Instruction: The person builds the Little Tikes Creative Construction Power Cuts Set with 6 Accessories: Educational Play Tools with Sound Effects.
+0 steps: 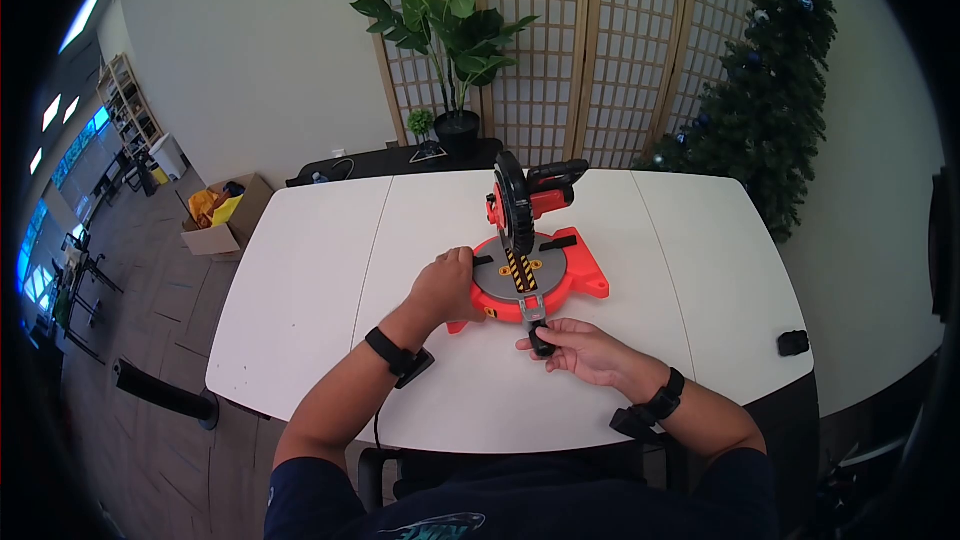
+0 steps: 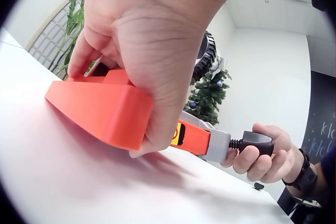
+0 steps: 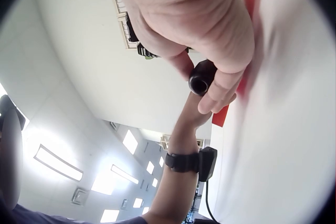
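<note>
A toy miter saw (image 1: pixel 520 270) with an orange-red base and a grey round turntable stands on the white table. Its black toothed blade (image 1: pixel 515 202) is raised, and a black handle (image 1: pixel 557 175) sticks out behind it to the right. My left hand (image 1: pixel 443 290) grips the left side of the base; in the left wrist view its fingers wrap over the orange foot (image 2: pixel 100 109). At the front, my right hand (image 1: pixel 590 352) pinches the black knob (image 2: pixel 258 143) between thumb and fingers. A threaded shaft shows between that knob and the grey bracket (image 2: pixel 218 145).
The white table (image 1: pixel 300 290) has a small black object (image 1: pixel 793 343) near its right edge. Behind it stand a potted plant (image 1: pixel 457 130), a lattice screen (image 1: pixel 635 50) and a decorated Christmas tree (image 1: pixel 770 100). A cardboard box (image 1: pixel 255 210) sits beyond the left edge.
</note>
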A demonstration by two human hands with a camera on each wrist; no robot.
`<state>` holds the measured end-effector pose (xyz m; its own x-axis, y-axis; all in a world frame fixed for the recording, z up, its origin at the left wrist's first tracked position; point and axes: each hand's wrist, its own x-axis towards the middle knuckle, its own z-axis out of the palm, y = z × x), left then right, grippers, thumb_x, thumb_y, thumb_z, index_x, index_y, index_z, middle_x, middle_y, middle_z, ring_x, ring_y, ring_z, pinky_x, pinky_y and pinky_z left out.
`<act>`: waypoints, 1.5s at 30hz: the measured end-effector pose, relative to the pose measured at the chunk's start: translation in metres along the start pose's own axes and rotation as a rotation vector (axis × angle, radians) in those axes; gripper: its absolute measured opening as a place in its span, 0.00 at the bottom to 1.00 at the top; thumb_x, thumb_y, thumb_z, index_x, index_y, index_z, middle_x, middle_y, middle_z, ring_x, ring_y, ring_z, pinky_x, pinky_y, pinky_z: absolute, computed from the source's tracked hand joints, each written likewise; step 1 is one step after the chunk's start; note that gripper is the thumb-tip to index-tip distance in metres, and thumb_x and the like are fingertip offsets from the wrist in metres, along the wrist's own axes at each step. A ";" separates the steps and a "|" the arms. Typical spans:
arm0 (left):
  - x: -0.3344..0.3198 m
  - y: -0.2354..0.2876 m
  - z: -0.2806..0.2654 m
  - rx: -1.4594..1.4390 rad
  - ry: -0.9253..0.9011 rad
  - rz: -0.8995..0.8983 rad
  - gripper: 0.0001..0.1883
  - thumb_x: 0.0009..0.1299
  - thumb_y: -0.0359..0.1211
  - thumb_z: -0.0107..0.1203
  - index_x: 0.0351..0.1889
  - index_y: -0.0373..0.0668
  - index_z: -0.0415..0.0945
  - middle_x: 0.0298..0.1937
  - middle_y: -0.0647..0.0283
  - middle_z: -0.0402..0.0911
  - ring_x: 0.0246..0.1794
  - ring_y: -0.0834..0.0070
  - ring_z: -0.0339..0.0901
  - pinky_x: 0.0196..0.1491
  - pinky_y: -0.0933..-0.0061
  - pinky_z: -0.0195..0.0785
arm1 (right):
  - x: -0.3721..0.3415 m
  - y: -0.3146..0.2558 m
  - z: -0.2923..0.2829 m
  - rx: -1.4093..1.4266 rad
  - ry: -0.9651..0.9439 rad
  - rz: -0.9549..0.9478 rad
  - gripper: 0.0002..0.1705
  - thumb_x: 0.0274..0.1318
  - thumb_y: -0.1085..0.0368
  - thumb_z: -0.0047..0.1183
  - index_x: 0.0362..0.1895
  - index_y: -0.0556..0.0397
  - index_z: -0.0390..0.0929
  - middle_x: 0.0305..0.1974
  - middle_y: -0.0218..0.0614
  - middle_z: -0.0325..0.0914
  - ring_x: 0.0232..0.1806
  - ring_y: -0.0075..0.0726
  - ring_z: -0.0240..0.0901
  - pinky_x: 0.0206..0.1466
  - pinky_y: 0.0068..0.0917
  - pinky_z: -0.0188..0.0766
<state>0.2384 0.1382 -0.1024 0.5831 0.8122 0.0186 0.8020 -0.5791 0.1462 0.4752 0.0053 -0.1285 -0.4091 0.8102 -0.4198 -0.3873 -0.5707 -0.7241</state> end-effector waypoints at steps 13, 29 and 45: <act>0.000 0.000 0.001 0.005 0.008 -0.008 0.47 0.41 0.48 0.78 0.55 0.32 0.67 0.49 0.49 0.79 0.54 0.54 0.79 0.56 0.61 0.76 | -0.006 -0.004 0.001 0.056 -0.014 -0.029 0.19 0.66 0.67 0.59 0.56 0.61 0.68 0.52 0.44 0.75 0.58 0.44 0.79 0.65 0.33 0.77; 0.000 0.000 0.002 -0.002 0.014 -0.019 0.47 0.41 0.48 0.78 0.54 0.32 0.67 0.49 0.49 0.78 0.53 0.55 0.80 0.55 0.62 0.76 | -0.002 0.003 -0.010 0.009 0.050 -0.023 0.15 0.68 0.69 0.54 0.54 0.67 0.74 0.50 0.48 0.81 0.56 0.45 0.81 0.61 0.33 0.79; -0.001 0.001 0.003 0.009 0.025 -0.022 0.48 0.41 0.48 0.79 0.55 0.32 0.67 0.49 0.50 0.78 0.53 0.55 0.80 0.56 0.63 0.76 | 0.003 0.004 -0.017 0.063 -0.072 0.064 0.18 0.68 0.59 0.58 0.51 0.62 0.75 0.49 0.42 0.80 0.53 0.38 0.81 0.61 0.35 0.79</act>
<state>0.2392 0.1363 -0.1049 0.5623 0.8259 0.0406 0.8155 -0.5620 0.1383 0.4864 0.0075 -0.1421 -0.4918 0.7616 -0.4219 -0.4087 -0.6298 -0.6605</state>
